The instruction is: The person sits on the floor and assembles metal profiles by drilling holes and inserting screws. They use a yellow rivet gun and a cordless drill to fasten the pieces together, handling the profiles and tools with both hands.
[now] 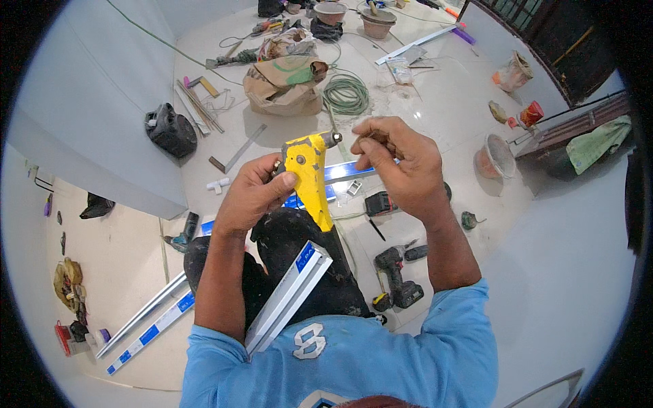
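Open white floor lies to the person's right, past the cordless drill point(400, 275), with nothing on it up to the plastic bucket point(495, 156). Straight ahead, the paper sack point(284, 85) and coiled green hose point(346, 94) crowd the floor. On the left, the grey wall panel point(95, 115) blocks passage, and metal channels point(146, 319) lie across the lower floor.

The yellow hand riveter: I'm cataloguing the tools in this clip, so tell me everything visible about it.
The yellow hand riveter has a painted, seemingly metal body, a round pivot bolt near the top, a grey metal nose pointing right and black handles running down toward the person. It is held upright, tilted slightly. The left hand grips its body; the right hand pinches something small at the nose, too small to identify.
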`<state>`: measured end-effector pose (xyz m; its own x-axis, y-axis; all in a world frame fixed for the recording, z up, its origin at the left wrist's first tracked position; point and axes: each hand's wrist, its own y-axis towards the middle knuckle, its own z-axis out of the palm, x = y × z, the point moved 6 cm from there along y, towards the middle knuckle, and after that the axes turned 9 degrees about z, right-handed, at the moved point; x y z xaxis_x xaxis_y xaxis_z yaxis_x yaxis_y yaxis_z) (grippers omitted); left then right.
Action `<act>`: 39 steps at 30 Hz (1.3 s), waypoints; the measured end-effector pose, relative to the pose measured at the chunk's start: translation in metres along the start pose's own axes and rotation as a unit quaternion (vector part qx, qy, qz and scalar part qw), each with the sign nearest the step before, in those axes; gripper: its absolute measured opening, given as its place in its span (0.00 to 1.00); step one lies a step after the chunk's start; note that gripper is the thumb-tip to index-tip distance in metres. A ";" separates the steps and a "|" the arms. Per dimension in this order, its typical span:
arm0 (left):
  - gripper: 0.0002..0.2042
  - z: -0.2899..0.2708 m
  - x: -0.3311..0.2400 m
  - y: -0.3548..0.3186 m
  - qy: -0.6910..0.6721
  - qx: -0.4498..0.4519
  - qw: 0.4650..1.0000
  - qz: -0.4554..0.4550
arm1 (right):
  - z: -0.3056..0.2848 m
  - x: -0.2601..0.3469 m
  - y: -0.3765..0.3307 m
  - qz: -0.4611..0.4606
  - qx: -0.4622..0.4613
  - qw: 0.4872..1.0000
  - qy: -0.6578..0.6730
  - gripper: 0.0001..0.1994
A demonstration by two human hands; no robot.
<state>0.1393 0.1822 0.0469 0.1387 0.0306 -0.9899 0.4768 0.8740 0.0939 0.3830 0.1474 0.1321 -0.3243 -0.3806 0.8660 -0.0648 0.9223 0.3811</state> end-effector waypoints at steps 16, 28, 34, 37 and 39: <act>0.23 -0.006 0.011 -0.002 -0.014 0.006 1.000 0.008 | -0.006 0.023 0.011 -0.158 0.004 0.978 -0.136 0.05; 0.24 -0.005 0.010 0.000 -0.006 0.014 1.000 0.010 | -0.005 0.027 0.013 -0.159 0.012 0.969 -0.187 0.06; 0.24 -0.005 0.013 0.000 -0.004 0.010 1.000 0.005 | -0.005 0.033 0.015 -0.168 0.024 0.963 -0.208 0.06; 0.25 -0.004 0.010 -0.001 0.000 0.013 1.000 0.007 | -0.003 0.034 0.016 -0.177 0.029 0.959 -0.219 0.06; 0.25 -0.005 0.010 -0.001 0.002 0.019 1.000 -0.003 | 0.000 0.036 0.016 -0.195 0.040 0.954 -0.223 0.06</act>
<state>0.1359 0.1835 0.0361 0.1321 0.0270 -0.9909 0.5103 0.8551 0.0913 0.3705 0.1488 0.1698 -0.6293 -0.6457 0.4325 -0.3282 0.7253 0.6052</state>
